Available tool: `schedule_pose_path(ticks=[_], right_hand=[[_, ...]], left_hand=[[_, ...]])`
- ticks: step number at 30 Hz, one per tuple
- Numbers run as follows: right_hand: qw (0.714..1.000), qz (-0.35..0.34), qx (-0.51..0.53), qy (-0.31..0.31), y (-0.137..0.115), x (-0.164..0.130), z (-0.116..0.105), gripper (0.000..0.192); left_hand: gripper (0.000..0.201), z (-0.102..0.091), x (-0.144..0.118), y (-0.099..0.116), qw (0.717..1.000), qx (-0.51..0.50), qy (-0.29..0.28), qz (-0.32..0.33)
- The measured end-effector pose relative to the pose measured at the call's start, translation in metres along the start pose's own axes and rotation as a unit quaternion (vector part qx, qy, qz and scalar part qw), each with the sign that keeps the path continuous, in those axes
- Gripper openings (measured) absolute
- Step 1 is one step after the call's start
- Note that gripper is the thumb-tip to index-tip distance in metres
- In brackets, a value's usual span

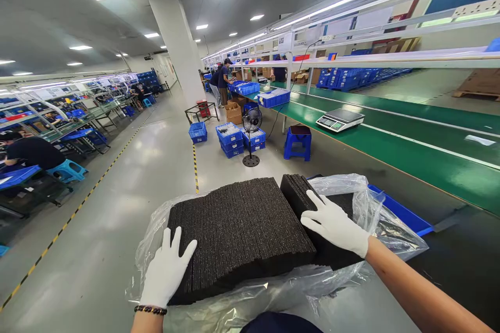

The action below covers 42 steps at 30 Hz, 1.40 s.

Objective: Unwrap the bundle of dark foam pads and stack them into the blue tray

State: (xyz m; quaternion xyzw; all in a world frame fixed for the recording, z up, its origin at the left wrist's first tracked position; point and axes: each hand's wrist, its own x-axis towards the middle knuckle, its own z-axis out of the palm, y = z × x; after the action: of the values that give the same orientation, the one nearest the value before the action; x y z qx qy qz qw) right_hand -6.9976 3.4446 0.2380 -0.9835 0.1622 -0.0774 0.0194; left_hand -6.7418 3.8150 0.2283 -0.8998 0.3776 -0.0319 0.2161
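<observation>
A long row of black foam sheets point(238, 223), standing on edge and packed face to face, lies in front of me on a clear plastic bag point(269, 291). At its right end, past a narrow gap, is a smaller group of the same sheets point(299, 192). My left hand point(166, 268), in a white glove, rests on the row's left end with fingers spread. In a matching glove, my right hand point(336, 223) lies over the smaller group, its fingers stretched out and apart. Part of a blue bin point(406, 213) shows under the plastic at the right.
A green workbench point(410, 138) with a digital scale point(339, 119) runs along the right. Ahead stand a black fan point(252, 130), a blue stool point(297, 143) and stacked blue crates point(230, 140). People point(223, 83) stand at the far bench; another person point(33, 153) sits at left.
</observation>
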Motion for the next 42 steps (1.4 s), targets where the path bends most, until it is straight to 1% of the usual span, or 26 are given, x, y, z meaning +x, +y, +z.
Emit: schedule_pose_path(ticks=[4, 7, 10, 12, 15, 18, 20, 22, 25, 27, 29, 31, 34, 36, 38, 40, 42], right_hand=[[0.999, 0.035, -0.011, -0.003, -0.018, 0.005, -0.001, 0.053], [0.999, 0.044, -0.004, -0.023, -0.026, 0.007, -0.003, 0.054], [0.997, 0.044, 0.005, -0.057, -0.026, 0.007, -0.004, 0.049], [0.997, 0.030, -0.003, -0.065, -0.020, 0.006, -0.003, 0.047], [0.998, 0.015, -0.039, -0.043, -0.012, 0.004, 0.000, 0.046], [0.997, 0.003, -0.072, -0.015, -0.011, 0.003, 0.001, 0.049], [0.997, -0.001, -0.073, -0.016, -0.018, 0.003, -0.002, 0.043], [0.998, 0.017, -0.059, -0.030, -0.030, 0.004, -0.008, 0.037], [0.997, 0.060, -0.030, -0.047, -0.047, 0.007, -0.015, 0.045], [0.995, 0.075, -0.018, -0.056, -0.053, 0.009, -0.016, 0.046], [0.995, 0.071, -0.016, -0.062, -0.052, 0.010, -0.013, 0.045], [0.997, 0.048, -0.022, -0.059, -0.044, 0.009, -0.007, 0.045], [0.999, 0.010, -0.039, -0.034, -0.031, 0.007, 0.003, 0.045], [0.999, 0.005, -0.050, -0.016, -0.027, 0.007, 0.005, 0.047], [0.998, 0.016, -0.062, -0.011, -0.029, 0.007, 0.003, 0.050], [0.997, 0.024, -0.072, -0.018, -0.037, 0.007, -0.002, 0.046], [0.997, 0.028, -0.068, -0.028, -0.048, 0.008, -0.007, 0.034]], left_hand=[[0.071, 0.002, 0.000, 0.000, 1.000, 0.003, 0.006, 0.004], [0.069, 0.003, 0.000, 0.000, 1.000, -0.001, 0.009, 0.006], [0.071, 0.006, -0.001, -0.001, 1.000, -0.006, 0.018, 0.005], [0.070, 0.008, -0.001, -0.001, 1.000, -0.010, 0.019, 0.004], [0.066, 0.010, -0.001, -0.002, 1.000, -0.023, 0.017, 0.000], [0.066, 0.009, -0.001, -0.002, 1.000, -0.028, 0.011, -0.005], [0.066, 0.007, -0.001, -0.001, 1.000, -0.025, 0.006, -0.007], [0.065, 0.006, -0.002, 0.000, 1.000, -0.024, 0.003, -0.006], [0.066, 0.005, -0.002, 0.000, 1.000, -0.028, 0.005, -0.005], [0.065, 0.006, -0.002, 0.000, 0.999, -0.034, 0.008, -0.008], [0.063, 0.006, -0.003, 0.000, 0.999, -0.038, 0.011, -0.009], [0.061, 0.006, -0.003, 0.000, 0.999, -0.043, 0.013, -0.009], [0.054, 0.008, -0.003, 0.000, 0.998, -0.064, 0.019, -0.012], [0.050, 0.010, -0.003, 0.000, 0.997, -0.077, 0.020, -0.016], [0.049, 0.012, -0.003, 0.000, 0.996, -0.084, 0.019, -0.018], [0.048, 0.014, -0.002, 0.000, 0.994, -0.101, 0.024, -0.030], [0.052, 0.017, -0.001, 0.000, 0.991, -0.123, 0.035, -0.045]])
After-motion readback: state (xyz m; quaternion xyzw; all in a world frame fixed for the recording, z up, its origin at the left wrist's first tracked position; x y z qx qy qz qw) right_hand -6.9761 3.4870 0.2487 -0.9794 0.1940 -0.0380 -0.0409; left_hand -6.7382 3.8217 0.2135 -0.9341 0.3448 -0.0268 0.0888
